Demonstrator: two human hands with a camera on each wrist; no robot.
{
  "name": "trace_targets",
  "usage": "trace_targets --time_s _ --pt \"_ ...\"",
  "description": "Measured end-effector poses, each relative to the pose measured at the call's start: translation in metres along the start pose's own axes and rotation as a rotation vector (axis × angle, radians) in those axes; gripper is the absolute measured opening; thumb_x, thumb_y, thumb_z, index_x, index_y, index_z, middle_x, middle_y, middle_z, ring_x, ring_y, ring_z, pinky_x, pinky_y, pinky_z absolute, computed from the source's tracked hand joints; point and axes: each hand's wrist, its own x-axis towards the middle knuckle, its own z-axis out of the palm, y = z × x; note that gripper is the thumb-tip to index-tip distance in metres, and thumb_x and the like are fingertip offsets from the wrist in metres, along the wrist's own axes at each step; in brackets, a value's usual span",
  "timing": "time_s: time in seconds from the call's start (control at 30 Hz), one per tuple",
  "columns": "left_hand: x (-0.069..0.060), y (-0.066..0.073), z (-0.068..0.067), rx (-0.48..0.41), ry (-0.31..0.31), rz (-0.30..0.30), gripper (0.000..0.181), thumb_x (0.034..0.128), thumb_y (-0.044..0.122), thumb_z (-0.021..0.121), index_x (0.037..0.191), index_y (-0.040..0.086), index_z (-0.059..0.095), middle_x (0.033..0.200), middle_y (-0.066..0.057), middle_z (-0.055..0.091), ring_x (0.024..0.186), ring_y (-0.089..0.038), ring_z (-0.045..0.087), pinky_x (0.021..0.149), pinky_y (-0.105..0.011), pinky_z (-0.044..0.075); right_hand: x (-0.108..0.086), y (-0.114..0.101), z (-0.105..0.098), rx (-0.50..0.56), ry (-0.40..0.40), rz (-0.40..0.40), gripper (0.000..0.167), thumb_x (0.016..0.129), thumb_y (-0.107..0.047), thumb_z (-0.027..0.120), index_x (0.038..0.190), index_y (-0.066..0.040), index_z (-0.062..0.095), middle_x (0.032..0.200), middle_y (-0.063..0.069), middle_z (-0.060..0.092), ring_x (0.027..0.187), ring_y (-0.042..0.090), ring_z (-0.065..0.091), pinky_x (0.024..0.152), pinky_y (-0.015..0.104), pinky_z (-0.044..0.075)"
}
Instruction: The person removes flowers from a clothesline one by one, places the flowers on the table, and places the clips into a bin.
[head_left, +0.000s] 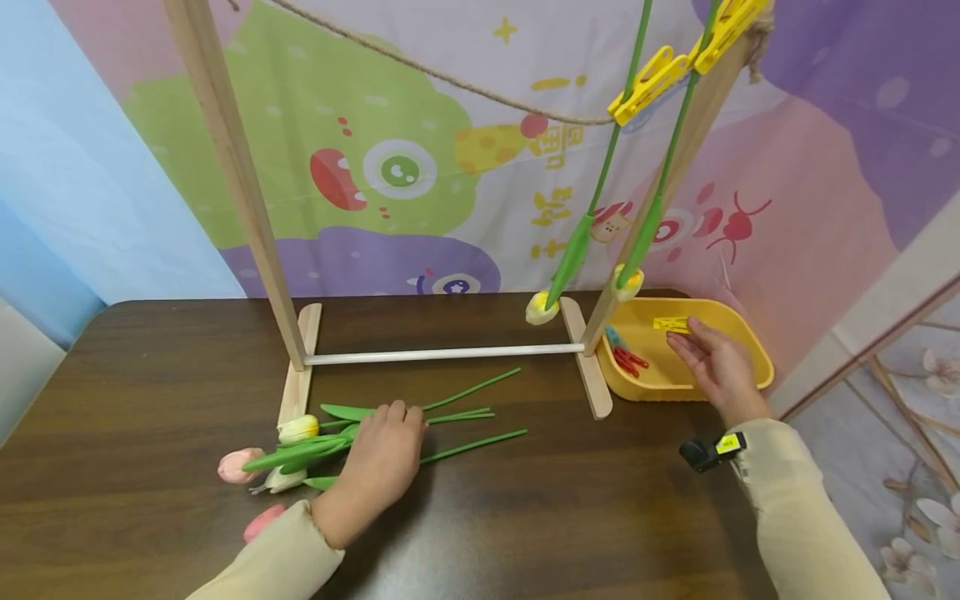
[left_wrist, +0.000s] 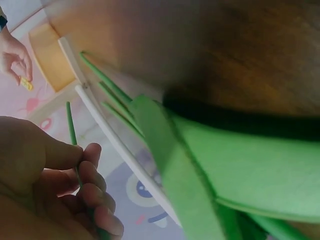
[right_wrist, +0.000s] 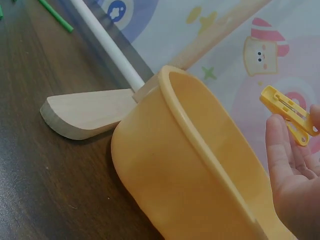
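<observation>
My left hand [head_left: 386, 446] reaches over artificial tulips lying on the table. Its thumb and curled fingers pinch one thin green stem [left_wrist: 71, 125] in the left wrist view. Near that hand lie a yellow tulip head [head_left: 298, 429], a pale pink one [head_left: 240, 465], a white one [head_left: 285, 480] and a deeper pink one [head_left: 262, 522], partly behind the sleeve. My right hand [head_left: 716, 367] holds a yellow clothespin [right_wrist: 289, 111] between thumb and fingers above the yellow basket [head_left: 761, 367]. Inside the basket are red clothespins [head_left: 628, 361] and a blue one [head_left: 615, 339].
A wooden frame with a left post [head_left: 240, 183], a white crossbar [head_left: 442, 355] and flat feet [head_left: 592, 383] stands on the table [head_left: 150, 367]. Along its rope [head_left: 450, 79], yellow clothespins [head_left: 651, 86] hold two tulips [head_left: 573, 254] upside down at the right.
</observation>
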Motion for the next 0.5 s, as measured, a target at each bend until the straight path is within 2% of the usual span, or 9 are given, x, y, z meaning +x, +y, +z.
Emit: trace_targets --time_s 0.17,0.33,0.5 --pt "-0.002 -0.002 0.007 0.01 -0.04 -0.009 0.015 0.0888 0.014 0.061 0.079 0.003 0.057 0.071 -0.009 0.051 0.065 -0.026 0.051 0.053 -0.035 0.035 0.003 0.002 -0.004 0.013 0.002 0.005 0.005 0.088 -0.001 0.06 0.091 -0.001 0.063 0.085 0.013 0.067 0.081 0.026 0.069 0.077 0.033 0.055" --pt "-0.002 -0.003 0.012 0.019 -0.088 -0.031 0.015 0.0894 0.015 0.06 0.081 0.003 0.057 0.075 -0.01 0.053 0.07 -0.028 0.054 0.057 -0.037 0.039 0.005 0.003 -0.008 0.009 0.037 0.031 0.004 0.088 -0.002 0.06 0.09 -0.002 0.063 0.086 0.011 0.068 0.081 0.025 0.07 0.077 0.033 0.055" --pt "-0.001 -0.004 0.013 0.014 -0.131 -0.065 0.015 0.0901 0.015 0.059 0.082 0.003 0.057 0.079 -0.011 0.055 0.076 -0.03 0.056 0.06 -0.04 0.041 0.009 0.002 -0.008 -0.033 0.068 0.046 0.006 0.087 -0.002 0.061 0.093 -0.003 0.063 0.086 0.01 0.067 0.081 0.023 0.07 0.077 0.031 0.055"
